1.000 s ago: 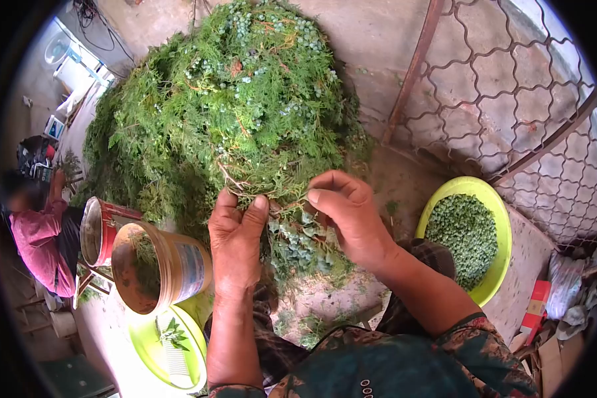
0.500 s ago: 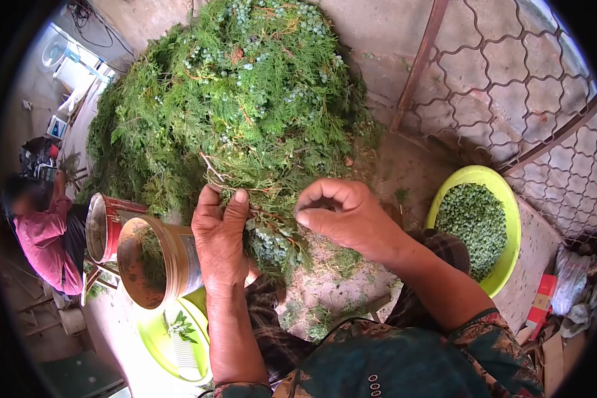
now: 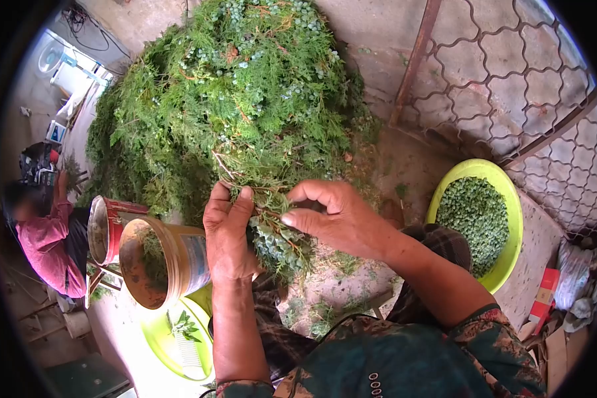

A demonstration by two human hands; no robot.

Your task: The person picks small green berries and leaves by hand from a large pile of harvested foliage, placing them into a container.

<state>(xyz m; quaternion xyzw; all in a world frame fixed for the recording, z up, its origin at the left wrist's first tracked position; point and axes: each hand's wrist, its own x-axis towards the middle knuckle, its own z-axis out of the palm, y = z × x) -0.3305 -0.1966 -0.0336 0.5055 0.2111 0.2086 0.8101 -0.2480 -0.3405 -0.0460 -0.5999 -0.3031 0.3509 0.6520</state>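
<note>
My left hand (image 3: pixel 229 232) is closed around an evergreen branch (image 3: pixel 278 242) with scaly green leaves and clustered bluish-green cones. The thumb and index finger of my right hand (image 3: pixel 341 222) bend in a pinch at the branch's twig, just right of my left hand. What lies inside that pinch is partly hidden by the fingers. Directly beyond both hands rises a big pile of similar evergreen branches (image 3: pixel 245 99), dotted with bluish cones. To my right stands a yellow-green basin (image 3: pixel 516 229) holding many loose green cones (image 3: pixel 474 222).
Left of my arm, a tan bucket (image 3: pixel 172 265) lies tilted beside a red bucket (image 3: pixel 98 229). Another yellow-green basin (image 3: pixel 156 345) is below them. A person in a pink top (image 3: pixel 50 249) sits at far left. Wire mesh (image 3: pixel 504 73) leans at the right.
My right hand has shifted left, its fingertips coming to the twig. My left hand, with the branch, has moved slightly right.
</note>
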